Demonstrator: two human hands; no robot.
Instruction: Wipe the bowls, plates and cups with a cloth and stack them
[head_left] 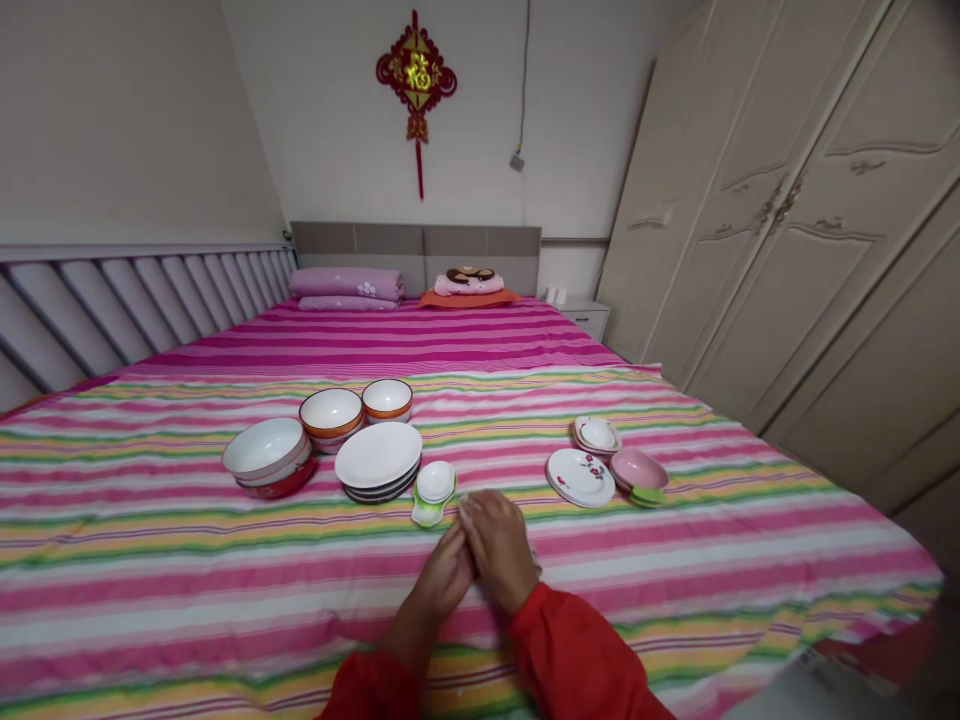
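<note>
My left hand (448, 572) and my right hand (497, 540) are brought together above the striped cloth, the right lying over the left. Their fingers are closed against each other, and whatever may be inside is hidden. A sliver of something pale shows by the right wrist, too small to name. Nearest the fingertips is a small white bowl (436, 480) sitting on a green-and-white dish (429, 513). To its left stands a stack of plates (379, 455), white on top with dark rims below.
Farther left are a red-based bowl stack (268, 450) and two brown-rimmed bowl stacks, one larger (331, 412), one smaller (387, 398). At right sit flowered plates (577, 480), a pink bowl (639, 468), a green piece (647, 496) and a small white bowl (598, 433) on dishes. Wardrobes (787, 250) line the right.
</note>
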